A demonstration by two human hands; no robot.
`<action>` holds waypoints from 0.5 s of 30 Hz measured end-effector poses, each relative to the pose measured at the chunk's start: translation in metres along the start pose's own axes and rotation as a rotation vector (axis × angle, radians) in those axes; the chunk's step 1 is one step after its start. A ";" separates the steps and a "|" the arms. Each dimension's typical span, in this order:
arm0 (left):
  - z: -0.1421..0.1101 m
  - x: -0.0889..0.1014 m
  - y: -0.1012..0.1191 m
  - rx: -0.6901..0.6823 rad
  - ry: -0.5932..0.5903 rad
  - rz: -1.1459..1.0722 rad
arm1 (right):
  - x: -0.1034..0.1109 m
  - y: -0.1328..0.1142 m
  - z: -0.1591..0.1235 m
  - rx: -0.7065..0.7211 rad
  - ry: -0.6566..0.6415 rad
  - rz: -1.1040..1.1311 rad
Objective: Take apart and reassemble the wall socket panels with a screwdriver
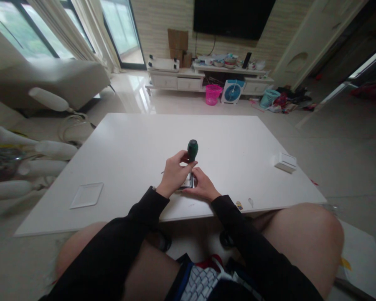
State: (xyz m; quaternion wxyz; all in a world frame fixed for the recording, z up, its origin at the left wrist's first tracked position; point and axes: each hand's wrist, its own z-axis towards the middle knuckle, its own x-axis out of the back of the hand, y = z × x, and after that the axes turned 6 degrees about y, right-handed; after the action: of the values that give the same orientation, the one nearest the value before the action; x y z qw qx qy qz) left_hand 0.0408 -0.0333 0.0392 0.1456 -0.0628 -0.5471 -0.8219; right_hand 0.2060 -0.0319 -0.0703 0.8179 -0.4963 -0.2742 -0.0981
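Green and thick-handled, the screwdriver (192,149) stood nearly upright close to the near edge of the white bench (138,144), and I had the left hand (174,172) clamped on it, fingers and thumb closed about the lower part of the handle. With the right hand (203,186) I held a small metal-edged piece (191,180) against the bench, finger and thumb set along its side, directly below the tool. Much of that piece was hidden behind the hands, so from my end I could not tell whether the tip sat in a screw, only touched the surface, or hung just above it.

I judged the work to be partway through. The piece was steadied and the tool was brought to it; that much was done. Neither had been let go, so this step looked unfinished, and how many fastenings were in or out I could not make out.

Off to the left lay a flat square tray (87,195), well apart from both hands. A small white box (285,162) stood by the right edge, also out of the work. Nearer the right sleeve I saw a colourful scrap (240,205) and, just beside it, a clear scrap (250,202).
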 end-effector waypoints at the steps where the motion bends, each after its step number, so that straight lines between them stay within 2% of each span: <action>1: 0.000 0.000 0.000 0.002 -0.001 -0.004 | 0.000 0.000 0.000 0.002 -0.001 -0.002; 15: -0.001 -0.002 -0.004 0.004 -0.006 0.007 | -0.001 0.003 0.000 0.005 0.000 -0.022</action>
State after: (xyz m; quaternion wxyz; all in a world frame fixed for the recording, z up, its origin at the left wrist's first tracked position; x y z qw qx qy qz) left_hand 0.0415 -0.0321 0.0349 0.1470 -0.0668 -0.5490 -0.8201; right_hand 0.2062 -0.0307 -0.0732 0.8179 -0.4913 -0.2800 -0.1064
